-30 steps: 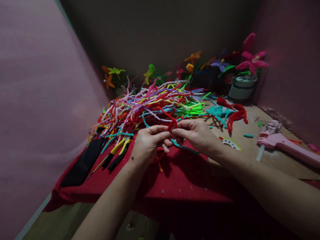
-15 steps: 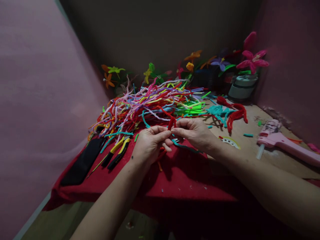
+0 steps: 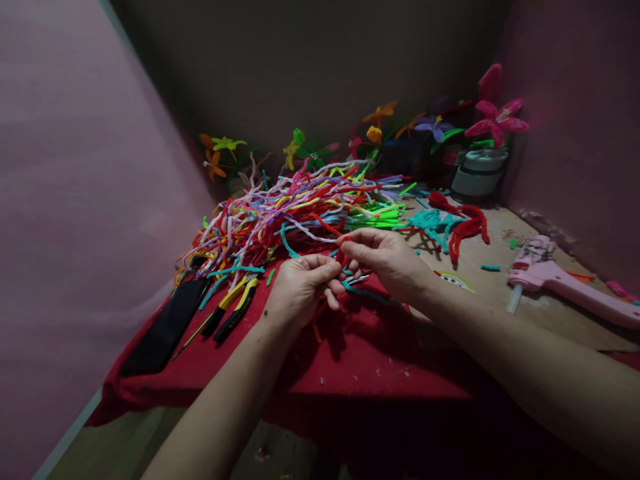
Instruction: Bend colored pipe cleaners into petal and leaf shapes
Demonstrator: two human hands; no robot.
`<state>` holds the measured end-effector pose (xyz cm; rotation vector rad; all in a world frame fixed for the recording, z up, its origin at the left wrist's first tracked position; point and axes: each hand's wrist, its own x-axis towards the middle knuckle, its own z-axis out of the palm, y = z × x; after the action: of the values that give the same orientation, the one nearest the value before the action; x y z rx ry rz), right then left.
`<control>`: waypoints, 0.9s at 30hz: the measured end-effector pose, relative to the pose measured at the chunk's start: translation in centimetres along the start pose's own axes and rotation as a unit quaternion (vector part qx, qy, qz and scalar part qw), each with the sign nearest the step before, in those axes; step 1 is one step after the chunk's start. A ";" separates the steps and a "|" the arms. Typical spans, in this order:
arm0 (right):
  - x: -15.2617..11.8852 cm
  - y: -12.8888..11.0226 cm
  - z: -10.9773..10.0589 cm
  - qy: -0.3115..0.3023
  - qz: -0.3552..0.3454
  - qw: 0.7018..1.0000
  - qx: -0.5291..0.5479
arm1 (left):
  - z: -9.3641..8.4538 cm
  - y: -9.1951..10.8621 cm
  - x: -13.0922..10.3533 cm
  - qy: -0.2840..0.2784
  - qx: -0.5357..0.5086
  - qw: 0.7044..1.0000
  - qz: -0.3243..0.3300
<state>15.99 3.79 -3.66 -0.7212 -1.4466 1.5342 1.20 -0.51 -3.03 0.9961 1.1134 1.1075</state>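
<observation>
My left hand (image 3: 307, 283) pinches the lower end of a short red fuzzy piece (image 3: 342, 253) between thumb and forefinger. Close beside it, my right hand (image 3: 377, 257) has its thumb and forefinger closed on the upper part of the same red piece. Fingers cover much of it. Both hands are over the red cloth (image 3: 370, 373), in front of a large heap of coloured pipe cleaners (image 3: 295, 203). A teal strand (image 3: 373, 295) lies under my right hand, by a metal tip that is mostly hidden.
Yellow-black pliers (image 3: 235, 308) and a black phone-like object (image 3: 165, 327) lie left. To the right are a pink glue gun (image 3: 550, 277), teal pieces (image 3: 433, 221) and red pieces (image 3: 470, 230). Fuzzy flowers (image 3: 497, 123) and a grey-green container (image 3: 479, 175) stand behind.
My right hand has moved slightly up, and its fingers now cover the top of the red piece. My left hand keeps its pinch. The view has shifted a little.
</observation>
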 end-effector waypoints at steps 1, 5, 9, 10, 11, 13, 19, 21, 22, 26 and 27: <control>0.0 0.0 0.0 0.003 -0.011 1.000 0.007 | 0.1 0.0 0.0 -0.003 0.009 1.000 -0.003; 0.0 0.2 0.0 0.041 0.023 0.999 0.026 | 0.7 0.0 -0.3 0.014 0.110 0.994 0.005; 0.2 1.1 0.2 0.061 0.106 0.980 0.155 | 1.3 -0.3 -0.3 0.091 0.304 0.938 0.137; 0.3 1.3 0.2 0.065 0.118 0.974 0.185 | 1.4 -0.3 -0.2 0.099 0.336 0.923 0.161; 0.4 1.5 0.2 0.069 0.125 0.968 0.205 | 1.5 -0.3 -0.2 0.098 0.353 0.916 0.165; 0.4 1.6 0.3 0.074 0.118 0.967 0.216 | 1.6 -0.1 -0.2 0.076 0.335 0.931 0.124; -0.4 0.9 0.6 0.066 0.027 0.993 0.096 | 1.2 0.5 -0.1 -0.011 0.272 0.962 0.034; -0.5 0.8 0.7 0.073 -0.002 0.996 0.057 | 1.1 0.5 -0.1 -0.025 0.282 0.958 0.038; -0.5 0.8 0.7 0.077 0.001 0.995 0.061 | 1.0 0.6 -0.1 -0.031 0.281 0.959 0.035; -0.2 1.4 0.6 0.070 0.077 0.981 0.166 | 0.8 0.7 -0.3 -0.027 0.260 0.965 0.016; -0.1 1.5 0.6 0.067 0.096 0.975 0.187 | 0.8 0.7 -0.3 -0.022 0.260 0.965 0.024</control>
<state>15.16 3.54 -5.05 -0.7320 -0.9713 1.8045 1.83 -0.75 -2.20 1.4531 1.3843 0.8377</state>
